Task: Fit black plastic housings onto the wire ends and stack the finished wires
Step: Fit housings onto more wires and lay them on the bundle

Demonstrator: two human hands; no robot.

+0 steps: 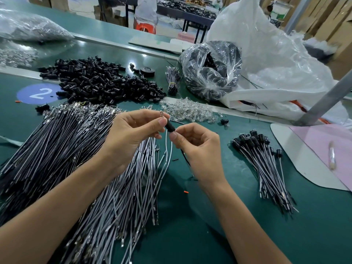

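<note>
**Black housing (170, 126) held in two hands**

Left hand (133, 130) pinches its top end. Right hand (198, 149) pinches its bottom end, over the middle of the green worktop (209, 216). Finished wires (266, 161) lie near the right edge.

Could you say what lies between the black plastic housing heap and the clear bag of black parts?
A small yellow-banded bundle of thin wires, in the head view.
</note>
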